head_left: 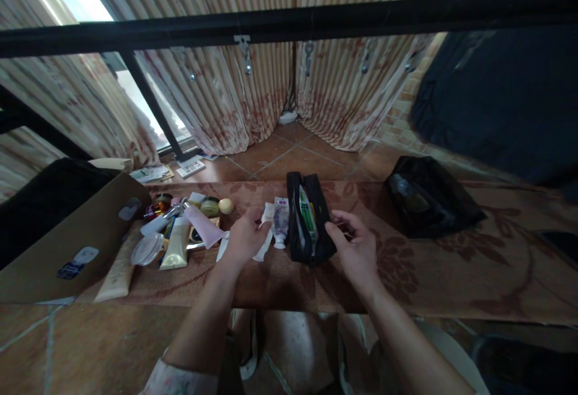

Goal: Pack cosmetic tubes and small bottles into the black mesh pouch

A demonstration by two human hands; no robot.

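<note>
A black zippered pouch (323, 202) stands unzipped on the cloth-covered bench, with a green-and-white tube (307, 215) inside it. My right hand (356, 247) pinches the pouch's right edge between thumb and fingers. To the left of the pouch, my left hand (244, 238) has its thumb across a white tube (263, 253), its fingers curled and partly hidden. Between that tube and the pouch lies a silvery-lilac tube (280, 220), cap towards me. Left of my left hand are a pink tube (203, 225) and a pale gold tube (177, 244).
Several jars and bottles, among them a round clear-lidded jar (148, 249) and a long beige tube (120, 265), lie beside a cardboard box (85, 238) at left. A black see-through bag (428, 199) sits at right. A dark metal rail (289, 24) crosses before the curtains.
</note>
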